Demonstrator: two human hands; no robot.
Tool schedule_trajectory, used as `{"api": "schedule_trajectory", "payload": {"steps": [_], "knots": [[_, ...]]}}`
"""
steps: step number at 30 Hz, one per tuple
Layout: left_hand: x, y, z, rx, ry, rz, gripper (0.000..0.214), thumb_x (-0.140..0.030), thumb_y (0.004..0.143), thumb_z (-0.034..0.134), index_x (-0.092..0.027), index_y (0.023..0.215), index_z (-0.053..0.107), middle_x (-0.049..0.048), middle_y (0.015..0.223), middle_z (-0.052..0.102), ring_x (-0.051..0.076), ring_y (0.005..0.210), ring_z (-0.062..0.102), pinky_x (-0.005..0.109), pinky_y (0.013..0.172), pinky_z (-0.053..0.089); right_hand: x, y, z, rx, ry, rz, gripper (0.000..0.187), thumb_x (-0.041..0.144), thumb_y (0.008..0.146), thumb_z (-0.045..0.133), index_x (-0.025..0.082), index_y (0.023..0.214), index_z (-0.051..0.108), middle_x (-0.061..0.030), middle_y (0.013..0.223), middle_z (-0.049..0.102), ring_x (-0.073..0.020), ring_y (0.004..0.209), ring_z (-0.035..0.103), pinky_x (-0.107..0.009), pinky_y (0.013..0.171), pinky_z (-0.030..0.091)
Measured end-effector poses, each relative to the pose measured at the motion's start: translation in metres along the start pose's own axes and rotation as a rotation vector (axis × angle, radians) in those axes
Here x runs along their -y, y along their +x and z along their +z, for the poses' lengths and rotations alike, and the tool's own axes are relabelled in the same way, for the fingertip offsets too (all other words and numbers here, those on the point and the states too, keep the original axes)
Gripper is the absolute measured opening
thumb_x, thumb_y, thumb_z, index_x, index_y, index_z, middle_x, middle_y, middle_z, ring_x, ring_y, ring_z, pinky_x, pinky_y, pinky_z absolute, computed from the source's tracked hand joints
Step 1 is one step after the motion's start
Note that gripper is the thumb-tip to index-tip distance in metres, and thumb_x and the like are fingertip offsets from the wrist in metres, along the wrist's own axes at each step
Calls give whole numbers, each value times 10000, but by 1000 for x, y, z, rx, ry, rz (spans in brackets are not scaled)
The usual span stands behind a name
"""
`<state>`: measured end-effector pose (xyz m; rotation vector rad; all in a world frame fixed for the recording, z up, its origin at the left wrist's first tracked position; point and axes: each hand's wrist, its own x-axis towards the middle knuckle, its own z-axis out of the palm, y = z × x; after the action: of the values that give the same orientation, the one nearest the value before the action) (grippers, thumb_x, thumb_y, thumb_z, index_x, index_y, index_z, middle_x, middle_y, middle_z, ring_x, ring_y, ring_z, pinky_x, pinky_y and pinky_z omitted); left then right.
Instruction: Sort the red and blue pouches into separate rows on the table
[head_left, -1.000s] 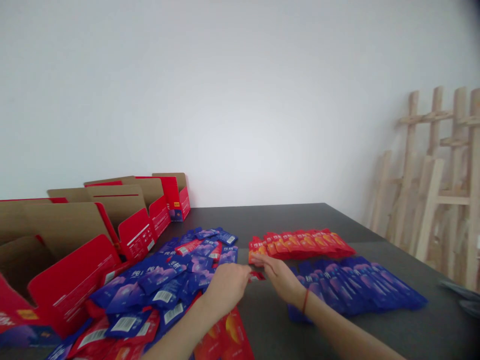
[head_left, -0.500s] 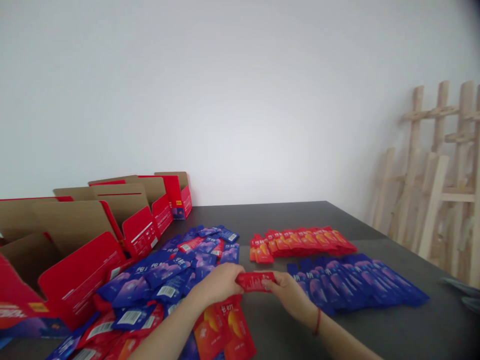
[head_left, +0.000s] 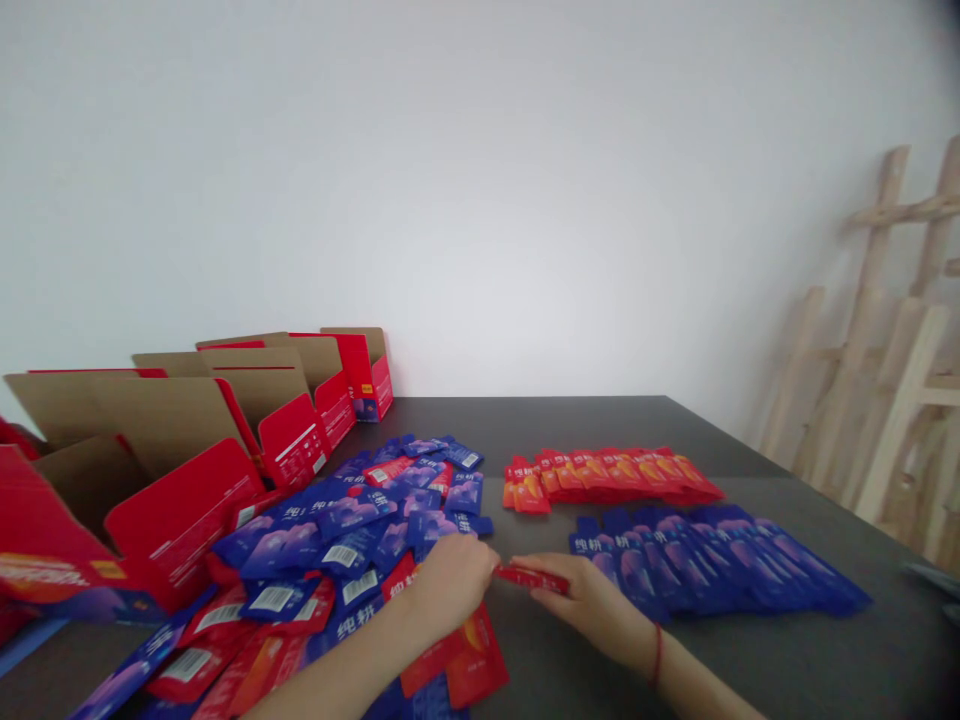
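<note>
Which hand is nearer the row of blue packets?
Right. The right hand is by the near left end of the blue row; the left hand is farther left, by the mixed pile.

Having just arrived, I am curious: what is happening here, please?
A person's left hand and right hand hold a red packet between them, over a dark table. To their left lies a mixed pile of blue and red packets, beside red boxes. To the right lies an overlapping row of red packets, with a row of blue packets nearer the person.
</note>
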<state>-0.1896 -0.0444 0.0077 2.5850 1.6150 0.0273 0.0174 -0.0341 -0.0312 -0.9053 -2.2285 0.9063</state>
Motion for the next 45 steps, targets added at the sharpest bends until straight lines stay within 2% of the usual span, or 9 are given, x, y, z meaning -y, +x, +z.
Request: {"api": "schedule_trajectory", "payload": {"steps": [9,13,17,20,25,30,39,42,45], "knots": [[5,-20,14,-86,-167,-23,455,-28,790,358,-193,1113,634,83,1022,669,212,998,575,308,874,409,-11,-26,3,69,-484,-244,484,58,902,405,187,1362,479,-73,1360,549,-173,1226,525,-326,1063,401],[15,-18,13,-107,-538,-86,489,-53,797,307,-173,1209,540,27,870,677,160,800,602,268,766,435,-1,-40,-10,88,-553,-350,473,126,968,380,206,1435,368,-58,1411,491,-160,1304,438,-320,1098,362],[14,-17,8,-17,-843,-111,333,-335,920,314,-166,1000,589,-5,748,634,133,627,538,241,597,403,9,-41,-13,73,-599,-480,516,160,994,363,226,1486,222,-49,1443,447,-165,1349,365,-357,1127,323],[10,-19,4,15,-846,-113,372,-512,848,477,-163,810,601,-13,735,587,128,672,505,227,590,365,11,-40,-13,58,-629,-518,537,162,999,357,233,1495,167,-43,1454,426,-168,1362,339,-365,1133,315],[4,-21,-1,262,-1034,-193,409,-560,692,638,-168,660,529,-74,531,400,77,495,317,222,470,210,9,-42,-19,38,-712,-529,514,149,995,359,195,1486,214,-43,1472,397,-164,1389,270,-356,1142,293],[-1,-24,-10,264,-1251,-245,429,-553,619,687,-173,674,496,-80,538,417,62,484,308,208,467,179,10,-43,-21,42,-833,-628,454,160,1002,361,154,1451,303,-42,1473,396,-170,1405,220,-366,1148,276],[9,-7,6,80,-1078,-219,119,-306,770,502,-189,786,516,-79,556,434,84,463,359,212,482,278,9,-32,-19,36,-862,-629,435,175,1008,351,140,1441,324,-47,1464,411,-146,1389,268,-323,1144,293],[4,-8,4,-80,-799,-113,312,-127,737,420,-206,990,586,-11,800,610,141,737,567,245,695,424,7,-28,-17,49,-836,-571,433,153,1001,348,145,1433,342,-58,1456,422,-143,1364,328,-320,1124,326],[-10,-18,-1,-132,-551,3,485,-86,691,432,-233,1122,601,33,1137,608,182,1080,543,291,952,385,1,-28,-11,15,-755,-524,434,125,976,369,146,1409,393,-73,1420,474,-154,1331,393,-325,1095,370]]}}
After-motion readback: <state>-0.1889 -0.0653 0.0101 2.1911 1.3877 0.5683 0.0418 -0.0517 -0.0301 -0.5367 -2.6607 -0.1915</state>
